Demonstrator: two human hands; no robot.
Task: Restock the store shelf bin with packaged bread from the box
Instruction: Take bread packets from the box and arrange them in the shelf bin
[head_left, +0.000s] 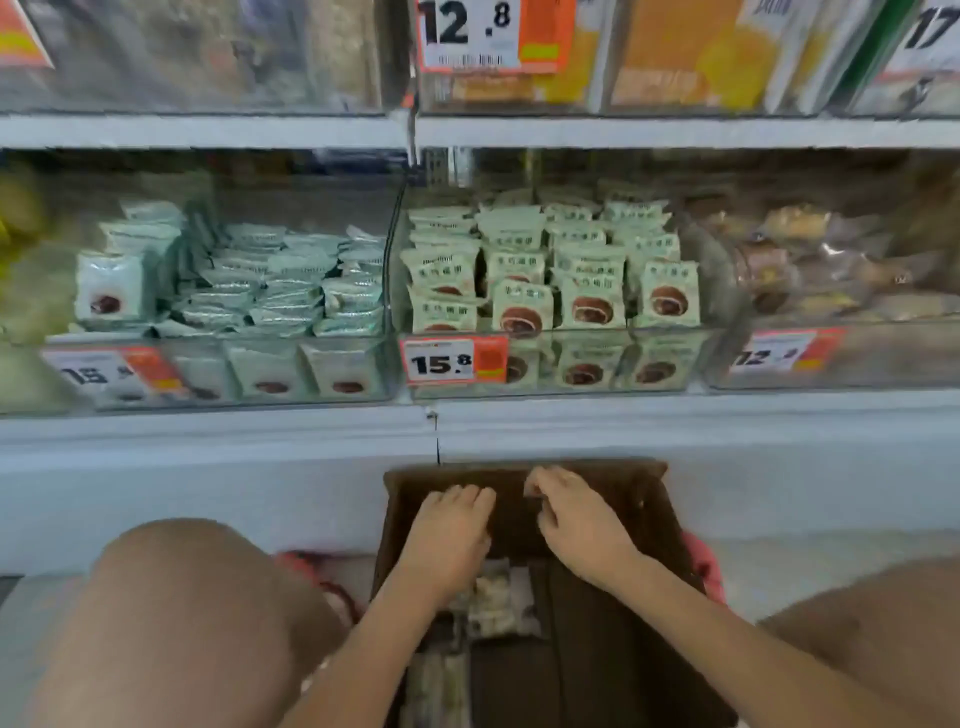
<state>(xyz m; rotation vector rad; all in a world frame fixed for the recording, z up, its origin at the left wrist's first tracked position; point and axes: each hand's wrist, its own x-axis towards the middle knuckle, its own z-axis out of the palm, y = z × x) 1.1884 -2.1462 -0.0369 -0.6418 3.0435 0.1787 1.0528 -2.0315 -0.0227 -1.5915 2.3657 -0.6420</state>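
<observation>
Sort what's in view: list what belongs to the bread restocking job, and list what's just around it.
Part of the job:
cardboard box
packaged bread in the box
centre shelf bin
left hand
right hand

Just around:
left bin of blue-green packets
right bin of brown pastries
15.8 price tag
upper shelf boxes

White metal shelving (208, 132) is seen in tiers, fitted with clear-fronted compartments and orange price tags (454, 361), above a pale floor (810, 561)
</observation>
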